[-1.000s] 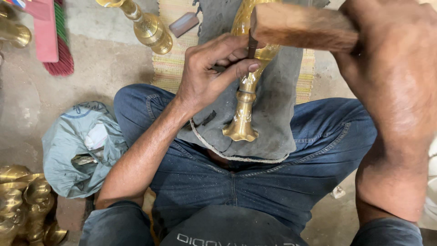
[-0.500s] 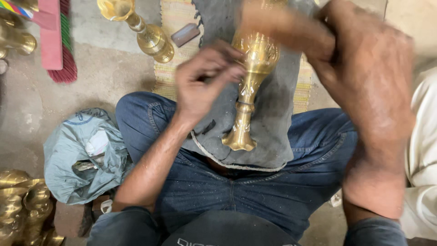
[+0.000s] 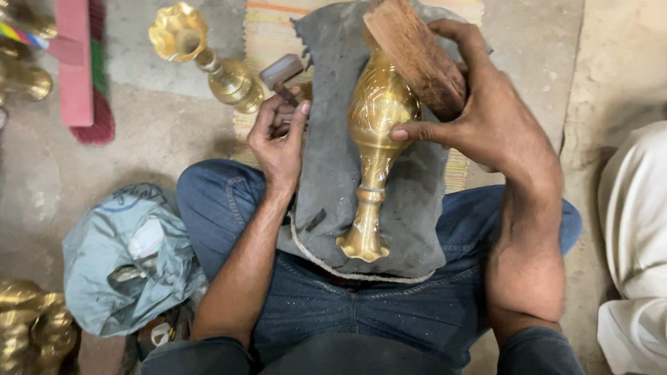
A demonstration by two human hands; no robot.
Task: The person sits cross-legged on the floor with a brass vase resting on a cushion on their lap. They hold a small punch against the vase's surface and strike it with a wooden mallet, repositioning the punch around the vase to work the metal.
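Note:
A brass vase (image 3: 375, 149) lies lengthwise on a grey cloth (image 3: 333, 180) spread over my lap, its flared foot toward me. My right hand (image 3: 479, 118) grips a wooden block (image 3: 415, 54) over the vase's upper body, with the thumb pressed on the brass. My left hand (image 3: 278, 139) rests at the cloth's left edge, fingers curled around a small dark metal tool (image 3: 286, 95) that pokes out above them. The vase's mouth is hidden under the block.
A second brass vase (image 3: 205, 55) lies on the floor at the upper left beside a small block (image 3: 281, 69). A pink brush (image 3: 80, 66) lies far left. A grey-blue bag (image 3: 128, 257) and brass pieces (image 3: 31, 326) sit lower left. A person in white (image 3: 636, 257) sits right.
My left hand has drawn back from the vase to the cloth's left edge. My right hand has lowered the wooden block onto the vase's upper part.

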